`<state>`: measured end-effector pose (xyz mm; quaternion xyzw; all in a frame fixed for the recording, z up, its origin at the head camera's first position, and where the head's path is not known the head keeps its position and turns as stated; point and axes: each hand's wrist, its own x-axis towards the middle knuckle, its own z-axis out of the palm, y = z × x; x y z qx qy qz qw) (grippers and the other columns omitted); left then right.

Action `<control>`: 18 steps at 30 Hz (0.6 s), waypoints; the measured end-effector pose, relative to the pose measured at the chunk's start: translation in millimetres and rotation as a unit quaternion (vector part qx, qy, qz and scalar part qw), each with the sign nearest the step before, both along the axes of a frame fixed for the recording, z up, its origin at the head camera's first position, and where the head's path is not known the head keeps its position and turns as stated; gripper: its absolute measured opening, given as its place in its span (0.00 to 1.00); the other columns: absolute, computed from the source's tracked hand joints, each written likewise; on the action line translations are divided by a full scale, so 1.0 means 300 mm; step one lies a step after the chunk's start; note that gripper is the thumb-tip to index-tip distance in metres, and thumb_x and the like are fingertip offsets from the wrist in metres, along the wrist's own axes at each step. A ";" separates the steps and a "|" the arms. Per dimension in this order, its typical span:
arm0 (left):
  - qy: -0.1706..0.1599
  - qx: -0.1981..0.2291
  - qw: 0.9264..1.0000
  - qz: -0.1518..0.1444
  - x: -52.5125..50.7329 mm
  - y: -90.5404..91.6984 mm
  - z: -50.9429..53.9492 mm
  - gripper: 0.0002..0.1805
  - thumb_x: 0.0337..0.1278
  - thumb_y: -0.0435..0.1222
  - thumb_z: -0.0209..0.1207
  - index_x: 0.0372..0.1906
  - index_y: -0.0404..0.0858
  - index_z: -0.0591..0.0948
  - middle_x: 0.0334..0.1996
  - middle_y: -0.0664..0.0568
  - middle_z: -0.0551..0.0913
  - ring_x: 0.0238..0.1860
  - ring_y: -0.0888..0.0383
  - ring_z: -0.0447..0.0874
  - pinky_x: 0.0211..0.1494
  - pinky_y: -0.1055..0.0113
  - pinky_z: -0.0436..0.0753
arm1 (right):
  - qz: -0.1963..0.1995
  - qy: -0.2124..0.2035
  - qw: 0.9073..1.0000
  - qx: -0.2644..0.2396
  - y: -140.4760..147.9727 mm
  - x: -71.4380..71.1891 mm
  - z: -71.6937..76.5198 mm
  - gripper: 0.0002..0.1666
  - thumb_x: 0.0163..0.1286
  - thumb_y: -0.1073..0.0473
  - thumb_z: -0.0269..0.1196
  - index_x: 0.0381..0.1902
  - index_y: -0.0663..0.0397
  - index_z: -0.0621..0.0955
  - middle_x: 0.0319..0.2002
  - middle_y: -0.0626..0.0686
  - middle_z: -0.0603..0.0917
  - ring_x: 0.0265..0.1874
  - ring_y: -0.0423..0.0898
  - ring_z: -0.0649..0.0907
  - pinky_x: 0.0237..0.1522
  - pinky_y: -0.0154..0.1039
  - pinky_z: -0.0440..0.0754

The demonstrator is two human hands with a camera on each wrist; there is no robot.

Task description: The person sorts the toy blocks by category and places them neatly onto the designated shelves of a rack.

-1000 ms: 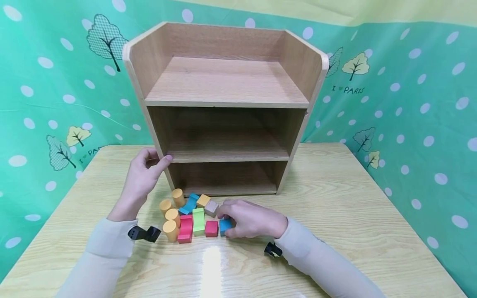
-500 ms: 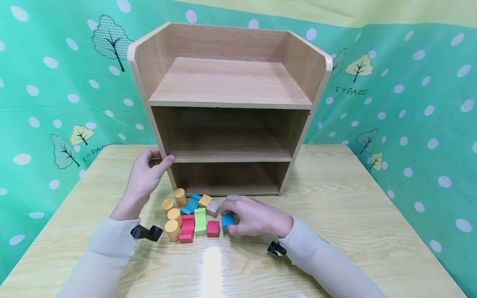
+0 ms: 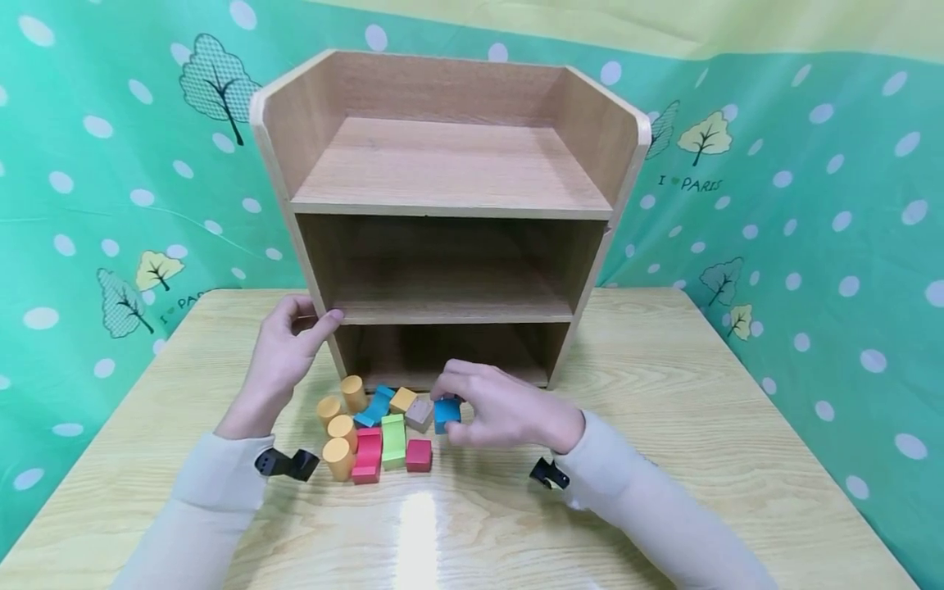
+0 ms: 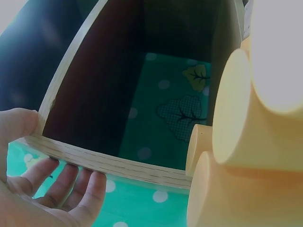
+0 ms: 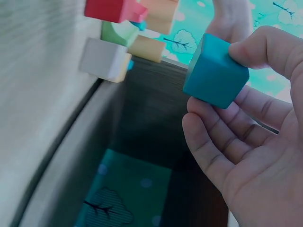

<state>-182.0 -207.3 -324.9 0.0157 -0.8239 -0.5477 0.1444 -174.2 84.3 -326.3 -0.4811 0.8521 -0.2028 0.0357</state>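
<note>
My left hand [image 3: 283,352] grips the left side panel of a wooden shelf unit [image 3: 450,164], thumb at the front edge and fingers on the outside, as the left wrist view confirms. My right hand [image 3: 509,407] pinches a blue cube [image 3: 447,412] between thumb and fingers. In the right wrist view that cube [image 5: 215,71] is off the table. Near it in the head view lie a grey block [image 3: 419,415], a red cube [image 3: 419,456] and a green curved block [image 3: 394,440].
Left of these are a red curved block [image 3: 367,456], a blue curved block [image 3: 375,406], a yellow block [image 3: 402,400] and several yellow cylinders [image 3: 338,458]. All lie on the wooden table [image 3: 664,459] before the shelf unit. A green patterned cloth [image 3: 811,213] hangs behind.
My right hand has raised the blue cube from beside the red cube and carried it toward the shelf unit. The left hand keeps its place on the side panel.
</note>
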 end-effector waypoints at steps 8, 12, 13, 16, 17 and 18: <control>-0.001 0.002 1.000 0.000 0.003 0.004 0.002 0.28 0.62 0.50 0.58 0.55 0.31 0.70 0.49 0.47 0.72 0.48 0.53 0.68 0.46 0.65 0.72 | 0.016 0.026 1.000 -0.001 -0.013 0.002 0.087 0.19 0.59 0.54 0.64 0.49 0.48 0.79 0.42 0.41 0.74 0.36 0.35 0.73 0.40 0.27 0.75; -0.001 0.002 1.000 0.001 0.005 0.004 0.003 0.28 0.62 0.50 0.58 0.54 0.31 0.70 0.48 0.48 0.72 0.48 0.54 0.68 0.46 0.66 0.71 | 0.036 0.054 0.998 -0.012 -0.027 0.000 0.133 0.17 0.59 0.55 0.63 0.47 0.48 0.79 0.40 0.41 0.74 0.35 0.35 0.73 0.37 0.26 0.74; 0.000 0.003 1.000 0.001 0.005 0.003 0.003 0.28 0.62 0.50 0.58 0.54 0.31 0.70 0.48 0.48 0.72 0.48 0.54 0.68 0.46 0.66 0.71 | 0.041 0.064 0.997 -0.015 -0.031 0.000 0.147 0.17 0.58 0.55 0.63 0.47 0.48 0.79 0.40 0.41 0.73 0.35 0.35 0.73 0.37 0.26 0.73; 0.002 0.004 1.000 0.002 0.005 0.003 0.003 0.28 0.62 0.50 0.58 0.54 0.31 0.71 0.48 0.49 0.72 0.47 0.54 0.69 0.45 0.66 0.71 | 0.051 0.091 0.994 -0.027 -0.039 -0.003 0.189 0.16 0.58 0.55 0.63 0.45 0.48 0.78 0.38 0.41 0.72 0.34 0.34 0.73 0.36 0.26 0.72; 0.003 0.005 1.000 0.001 0.005 0.003 0.003 0.28 0.62 0.50 0.58 0.54 0.31 0.71 0.47 0.49 0.72 0.47 0.54 0.69 0.45 0.66 0.71 | 0.052 0.097 0.993 -0.032 -0.040 -0.003 0.202 0.16 0.58 0.55 0.63 0.45 0.47 0.78 0.37 0.40 0.72 0.33 0.33 0.72 0.36 0.26 0.72; 0.004 0.005 1.000 0.001 0.004 0.003 0.002 0.28 0.62 0.50 0.59 0.53 0.31 0.71 0.47 0.49 0.72 0.47 0.54 0.69 0.45 0.66 0.71 | 0.054 0.102 0.993 -0.037 -0.041 -0.004 0.216 0.16 0.58 0.56 0.63 0.45 0.47 0.78 0.37 0.40 0.72 0.33 0.33 0.72 0.35 0.26 0.72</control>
